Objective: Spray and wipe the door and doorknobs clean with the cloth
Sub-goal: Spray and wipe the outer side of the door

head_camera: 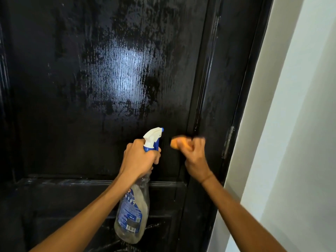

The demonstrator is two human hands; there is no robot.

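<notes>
Against the black door, both hands are raised at about the same height. Left hand: fingers wrapped round the neck of a spray bottle, just below the white trigger head with its blue nozzle tip, which faces the door panel. Bottle is clear plastic with a blue label; it hangs tilted below the fist and crosses the horizontal rail between the upper and lower panels. Right hand: fingers curled tight on a bunched orange cloth, with the cloth showing past the knuckles on the side toward the bottle. Hand and cloth are motion-blurred, so cannot tell whether the cloth actually touches the door. Position is at the right edge of the upper panel, near the vertical moulding. Upper panel carries a streaky wet sheen with a bright reflection at its centre. A metal hinge sits on the frame to the right of the cloth hand; beyond it, a pale wall.
</notes>
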